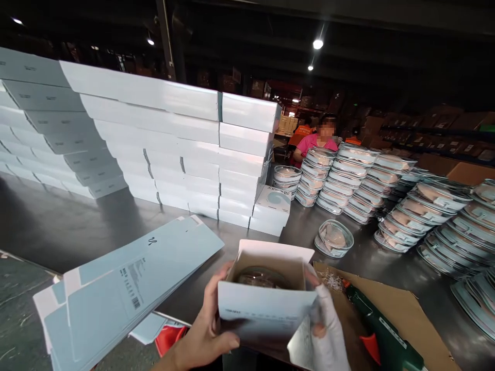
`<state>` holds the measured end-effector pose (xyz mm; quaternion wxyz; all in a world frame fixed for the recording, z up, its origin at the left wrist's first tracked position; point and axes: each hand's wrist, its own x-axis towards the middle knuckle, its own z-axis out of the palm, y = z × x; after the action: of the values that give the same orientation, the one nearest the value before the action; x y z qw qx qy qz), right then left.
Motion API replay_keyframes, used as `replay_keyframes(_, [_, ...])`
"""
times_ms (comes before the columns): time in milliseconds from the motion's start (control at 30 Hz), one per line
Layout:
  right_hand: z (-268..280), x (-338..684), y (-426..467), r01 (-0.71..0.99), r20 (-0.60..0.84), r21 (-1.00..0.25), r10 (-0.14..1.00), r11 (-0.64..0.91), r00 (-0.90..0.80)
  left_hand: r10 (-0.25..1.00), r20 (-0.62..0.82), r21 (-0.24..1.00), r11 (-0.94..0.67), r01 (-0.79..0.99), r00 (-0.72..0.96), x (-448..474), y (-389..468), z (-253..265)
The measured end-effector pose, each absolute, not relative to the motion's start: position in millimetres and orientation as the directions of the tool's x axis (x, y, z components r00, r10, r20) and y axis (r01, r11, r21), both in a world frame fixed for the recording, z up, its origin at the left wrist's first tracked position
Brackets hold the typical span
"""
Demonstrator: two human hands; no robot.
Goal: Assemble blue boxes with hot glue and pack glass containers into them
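A pale blue cardboard box with its top flaps up is held between my two hands at the table's front edge. My left hand grips its left side, thumb at the lower front. My right hand, in a white covering that leaves fingertips bare, clasps the right side. Inside the box lies a round clear container, partly hidden by the walls. To the right, a dark green glue gun with an orange tip and red trigger rests on a brown cardboard sheet.
Flat blue cartons lie in a pile at left. Behind them rises a wall of closed white boxes. Stacked round clear packs fill the right, with one short stack nearer. A person in pink is beyond.
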<state>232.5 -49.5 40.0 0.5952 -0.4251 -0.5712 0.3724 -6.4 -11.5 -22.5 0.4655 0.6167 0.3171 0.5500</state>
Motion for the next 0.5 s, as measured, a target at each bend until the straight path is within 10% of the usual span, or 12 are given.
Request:
replay_keyframes(100, [30.2,217.1,-51.6,0.175,0.474,-0.875,0.874,0.452,0.111,0.822,0.528,0.846,-0.531,-0.046,0.212,-2.7,-16.7,-7.8])
replay_keyframes(333, [43.6,172.5,-51.7,0.165,0.343,-0.938,0.873,0.304,0.347,0.928,0.368,0.928,-0.370,-0.038,-0.056,16.3,-29.2,18.2])
replay_keyframes(500, [42.6,243.0,-58.6,0.467,0.505,-0.797,0.847,0.383,0.167,0.936,0.256,0.932,-0.305,0.194,0.243,-8.4,-17.6,26.9])
